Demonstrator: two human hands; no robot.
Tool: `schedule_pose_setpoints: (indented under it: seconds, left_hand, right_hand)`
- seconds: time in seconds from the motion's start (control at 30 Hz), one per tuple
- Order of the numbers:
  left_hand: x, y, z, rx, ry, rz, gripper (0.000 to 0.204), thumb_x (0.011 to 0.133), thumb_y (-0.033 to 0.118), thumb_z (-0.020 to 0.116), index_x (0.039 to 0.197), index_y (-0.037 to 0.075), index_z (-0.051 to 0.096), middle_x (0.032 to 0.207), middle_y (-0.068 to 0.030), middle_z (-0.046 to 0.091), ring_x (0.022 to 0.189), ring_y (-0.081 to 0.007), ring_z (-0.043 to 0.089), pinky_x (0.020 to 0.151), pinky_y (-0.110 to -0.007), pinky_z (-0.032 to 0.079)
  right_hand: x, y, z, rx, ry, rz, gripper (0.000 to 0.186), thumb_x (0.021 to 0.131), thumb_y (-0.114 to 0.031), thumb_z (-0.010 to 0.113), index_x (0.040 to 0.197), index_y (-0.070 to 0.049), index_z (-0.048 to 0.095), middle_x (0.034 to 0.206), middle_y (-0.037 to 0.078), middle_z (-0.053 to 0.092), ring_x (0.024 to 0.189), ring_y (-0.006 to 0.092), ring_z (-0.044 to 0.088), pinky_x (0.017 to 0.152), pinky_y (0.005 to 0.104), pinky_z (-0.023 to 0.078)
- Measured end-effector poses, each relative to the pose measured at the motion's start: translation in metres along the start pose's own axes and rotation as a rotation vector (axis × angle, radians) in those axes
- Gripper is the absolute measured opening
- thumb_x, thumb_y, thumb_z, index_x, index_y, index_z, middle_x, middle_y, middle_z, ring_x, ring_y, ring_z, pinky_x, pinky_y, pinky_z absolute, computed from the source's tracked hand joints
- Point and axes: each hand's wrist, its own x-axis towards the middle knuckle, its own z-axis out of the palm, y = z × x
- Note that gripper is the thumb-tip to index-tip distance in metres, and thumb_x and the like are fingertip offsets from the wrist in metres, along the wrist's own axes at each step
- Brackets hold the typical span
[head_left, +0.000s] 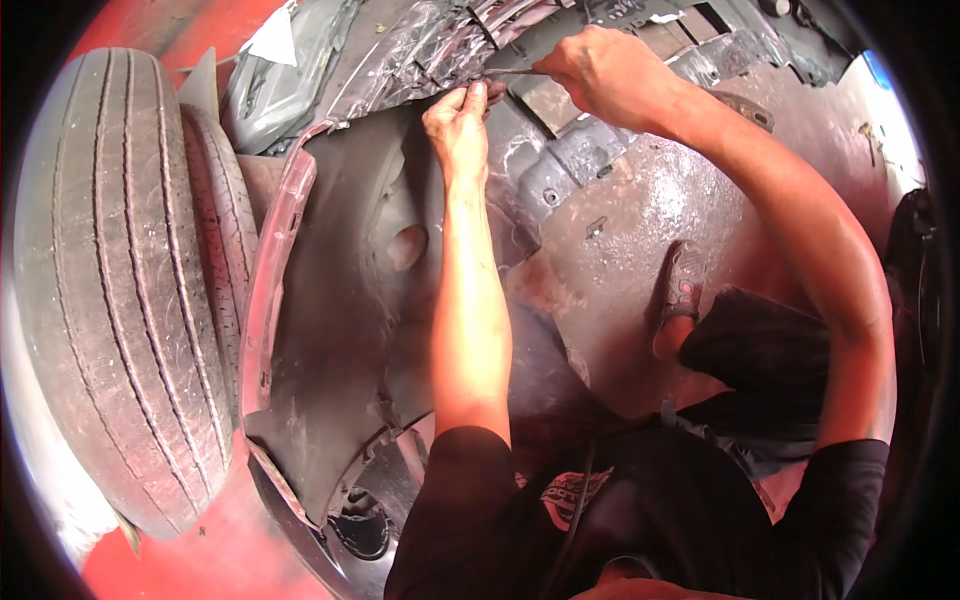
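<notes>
Black T-shirt (pixel 660 500) nearest, with dark bumper-like panel (pixel 335 240) ahead to the left; left hand (pixel 460 130) with fingers pinched on its far edge, right hand (pixel 600 75) clenched around thin metal tool (pixel 515 71) aimed there. Apparently midway through work at that edge; amount finished or left, impossible to tell.

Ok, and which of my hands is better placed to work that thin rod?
Probably the right hand: it is closed around one end of the thin rod. The left hand is at the upper edge of the dark panel, near the rod's tip, so it seems better suited to steadying.
</notes>
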Motion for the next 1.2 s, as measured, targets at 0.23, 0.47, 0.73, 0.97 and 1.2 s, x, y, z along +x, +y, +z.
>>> schedule_pose_setpoints:
  seconds: [0.23, 0.47, 0.73, 0.97, 1.2]
  left_hand:
    - [0.002, 0.002, -0.002, 0.106, -0.006, 0.025, 0.027, 0.099, 0.016, 0.059, 0.107, -0.008, 0.069, 0.099, -0.0161, 0.074, 0.093, -0.0241, 0.072, 0.083, -0.036, 0.053]
    - [0.002, 0.006, 0.0, 0.143, 0.019, 0.038, 0.028, 0.1, 0.015, 0.057, 0.108, -0.009, 0.069, 0.101, -0.0172, 0.074, 0.096, -0.0236, 0.07, 0.091, -0.041, 0.052]
    - [0.0, 0.008, -0.001, 0.194, -0.003, 0.035, 0.029, 0.102, 0.016, 0.055, 0.112, -0.007, 0.069, 0.106, -0.0174, 0.073, 0.102, -0.0237, 0.068, 0.095, -0.042, 0.051]
    - [-0.001, 0.009, -0.004, 0.207, 0.027, -0.001, 0.03, 0.102, 0.016, 0.055, 0.112, -0.008, 0.069, 0.106, -0.0179, 0.073, 0.102, -0.0242, 0.069, 0.095, -0.043, 0.051]
    - [-0.002, 0.013, 0.003, 0.18, 0.006, 0.007, 0.03, 0.102, 0.015, 0.053, 0.112, -0.009, 0.068, 0.107, -0.0189, 0.072, 0.103, -0.0261, 0.069, 0.096, -0.044, 0.051]
  right_hand:
    - [0.015, 0.012, -0.009, -0.108, -0.025, -0.207, 0.04, 0.072, -0.002, 0.062, 0.11, -0.007, 0.071, 0.073, 0.02, 0.066, 0.073, 0.0359, 0.069, 0.066, 0.0445, 0.055]
    - [0.018, 0.022, 0.002, -0.234, -0.075, -0.294, 0.037, 0.076, -0.01, 0.062, 0.112, -0.006, 0.071, 0.081, 0.015, 0.069, 0.077, 0.0317, 0.069, 0.069, 0.0414, 0.055]
    - [-0.005, 0.062, 0.083, 0.061, 0.207, -0.289, 0.05, 0.074, 0.0, 0.06, 0.123, -0.006, 0.066, 0.072, 0.017, 0.065, 0.064, 0.0347, 0.064, 0.057, 0.0453, 0.051]
    - [0.027, 0.056, 0.027, -0.282, 0.091, -0.48, 0.052, 0.079, -0.003, 0.059, 0.13, -0.009, 0.064, 0.08, 0.012, 0.065, 0.064, 0.0279, 0.066, 0.057, 0.0394, 0.053]
    - [0.01, 0.078, 0.076, 0.081, 0.174, -0.41, 0.047, 0.081, -0.003, 0.062, 0.128, -0.004, 0.063, 0.067, 0.015, 0.06, 0.062, 0.0332, 0.062, 0.057, 0.0445, 0.049]
